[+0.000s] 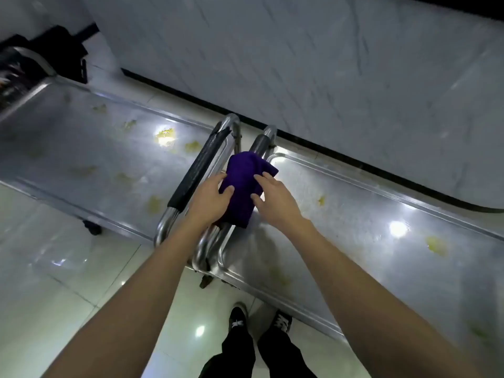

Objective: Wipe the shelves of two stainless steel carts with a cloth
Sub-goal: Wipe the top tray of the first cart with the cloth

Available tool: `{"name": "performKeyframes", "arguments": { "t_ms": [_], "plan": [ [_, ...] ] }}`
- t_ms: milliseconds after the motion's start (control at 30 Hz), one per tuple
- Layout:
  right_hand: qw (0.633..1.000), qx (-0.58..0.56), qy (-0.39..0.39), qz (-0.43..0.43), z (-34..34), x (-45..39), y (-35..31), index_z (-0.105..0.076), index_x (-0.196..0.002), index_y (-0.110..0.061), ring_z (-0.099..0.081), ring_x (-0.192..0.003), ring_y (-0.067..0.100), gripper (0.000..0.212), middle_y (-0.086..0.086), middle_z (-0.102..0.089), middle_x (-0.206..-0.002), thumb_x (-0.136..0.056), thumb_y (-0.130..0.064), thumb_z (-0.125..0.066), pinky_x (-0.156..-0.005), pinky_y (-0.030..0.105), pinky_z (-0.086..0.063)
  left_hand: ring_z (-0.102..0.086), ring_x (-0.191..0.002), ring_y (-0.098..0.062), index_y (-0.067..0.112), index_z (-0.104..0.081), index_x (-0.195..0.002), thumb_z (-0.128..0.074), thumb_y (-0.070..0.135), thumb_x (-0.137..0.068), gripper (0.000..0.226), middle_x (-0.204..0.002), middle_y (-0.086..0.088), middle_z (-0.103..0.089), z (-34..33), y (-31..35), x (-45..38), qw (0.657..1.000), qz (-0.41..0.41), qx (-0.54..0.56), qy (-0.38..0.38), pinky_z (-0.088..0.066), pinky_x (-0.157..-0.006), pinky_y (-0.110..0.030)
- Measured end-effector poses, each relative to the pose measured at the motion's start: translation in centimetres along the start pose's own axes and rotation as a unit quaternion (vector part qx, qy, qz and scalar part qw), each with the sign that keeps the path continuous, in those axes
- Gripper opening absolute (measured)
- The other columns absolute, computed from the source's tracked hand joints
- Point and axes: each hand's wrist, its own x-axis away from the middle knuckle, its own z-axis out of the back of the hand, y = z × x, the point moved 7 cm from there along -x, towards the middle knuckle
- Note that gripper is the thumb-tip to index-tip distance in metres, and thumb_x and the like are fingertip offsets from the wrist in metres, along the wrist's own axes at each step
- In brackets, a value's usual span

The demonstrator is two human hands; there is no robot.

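Head cam: both hands, left hand (208, 199) & right hand (274, 199), grip the purple cloth (242, 184) over the cart handles (207, 159), so prob still prepping; next it needs dropping onto the stained right cart shelf (381, 241)

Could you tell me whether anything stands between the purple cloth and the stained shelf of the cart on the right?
Nothing visible does. The purple cloth, held by the left hand and right hand, lies over the handle, right at the near end of the right cart's shelf.

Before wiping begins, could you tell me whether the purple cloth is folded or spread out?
Folded: the purple cloth is a compact bundle held between the left hand and right hand, above the cart handles.
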Motion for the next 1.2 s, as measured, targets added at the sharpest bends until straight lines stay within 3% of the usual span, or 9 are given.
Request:
{"name": "performKeyframes", "arguments": {
  "t_ms": [100,233,400,533,667,867,1067,1200],
  "plan": [
    [0.998,-0.052,-0.010,-0.039,-1.8,-0.2,0.0,-0.029,-0.156,-0.020,-0.036,-0.142,0.028,0.063,0.008,-0.021,-0.165,-0.101,-0.035,-0.055,-0.114,0.041,-0.036,-0.057,-0.109,-0.012,0.025,-0.049,-0.145,-0.051,0.032,-0.103,0.043,-0.126,0.010,-0.056,-0.1,-0.8,-0.8,0.997,0.048,0.062,-0.013,-0.052,-0.081,-0.024],
    [0.994,-0.084,-0.004,-0.070,-3.6,-0.6,-0.3,-0.020,-0.158,-0.022,-0.032,-0.144,0.031,0.067,0.007,-0.010,-0.167,-0.102,-0.040,-0.052,-0.116,0.043,-0.035,-0.059,-0.119,-0.022,0.023,-0.047,-0.147,-0.045,0.031,-0.106,0.042,-0.136,-0.004,-0.059,-1.0,-1.3,-1.4,0.992,0.087,0.073,-0.062,-0.052,-0.099,-0.044],
    [0.981,-0.163,0.011,-0.101,-4.4,-0.8,-0.7,-0.017,-0.159,-0.023,-0.020,-0.150,0.028,0.071,0.005,-0.005,-0.168,-0.101,-0.045,-0.051,-0.119,0.042,-0.026,-0.051,-0.132,-0.021,0.022,-0.046,-0.149,-0.045,0.028,-0.106,0.043,-0.148,-0.005,-0.050,-0.9,-1.7,-1.5,0.990,0.096,0.090,-0.059,-0.045,-0.110,-0.044],
    [0.967,-0.213,0.025,-0.137,-5.0,-0.8,-0.9,-0.013,-0.160,-0.026,-0.015,-0.152,0.025,0.078,0.001,0.000,-0.168,-0.098,-0.048,-0.056,-0.120,0.049,-0.027,-0.050,-0.132,-0.017,0.022,-0.051,-0.146,-0.047,0.021,-0.105,0.041,-0.148,-0.002,-0.052,-0.5,-2.1,-1.5,0.989,0.090,0.107,-0.039,-0.043,-0.111,-0.036],
    [0.951,-0.273,0.016,-0.146,-5.9,-1.1,-1.9,-0.001,-0.159,-0.033,-0.013,-0.152,0.025,0.100,0.000,0.007,-0.168,-0.088,-0.049,-0.070,-0.119,0.048,-0.030,-0.058,-0.118,-0.011,0.021,-0.060,-0.137,-0.052,0.009,-0.101,0.039,-0.137,-0.001,-0.062,0.3,-2.4,-1.9,0.983,0.094,0.154,-0.022,-0.052,-0.096,-0.026],
    [0.937,-0.298,0.054,-0.174,-6.0,-1.5,-2.7,-0.014,-0.159,-0.031,-0.016,-0.149,0.030,0.094,0.000,0.001,-0.167,-0.086,-0.029,-0.075,-0.117,0.049,-0.033,-0.059,-0.122,-0.015,0.027,-0.068,-0.129,-0.053,-0.003,-0.095,0.047,-0.131,0.002,-0.065,1.2,-2.8,-1.9,0.980,0.093,0.173,-0.014,-0.055,-0.098,-0.036],
    [0.942,-0.290,0.070,-0.151,-5.4,-0.8,-2.2,-0.027,-0.156,-0.028,-0.018,-0.149,0.023,0.085,-0.002,-0.008,-0.166,-0.087,-0.029,-0.076,-0.119,0.044,-0.033,-0.063,-0.115,-0.022,0.030,-0.056,-0.140,-0.071,0.015,-0.090,0.054,-0.133,-0.002,-0.062,0.9,-3.2,-2.2,0.967,0.165,0.190,-0.028,-0.059,-0.092,-0.044],
    [0.954,-0.269,0.049,-0.121,-5.4,-0.2,-1.4,-0.024,-0.157,-0.031,-0.017,-0.151,0.020,0.081,-0.004,-0.006,-0.168,-0.091,-0.037,-0.070,-0.120,0.042,-0.031,-0.069,-0.102,-0.023,0.033,-0.054,-0.140,-0.071,0.011,-0.089,0.058,-0.124,-0.005,-0.067,0.9,-2.0,-2.5,0.970,0.153,0.183,-0.045,-0.062,-0.083,-0.044]
  ]
}}
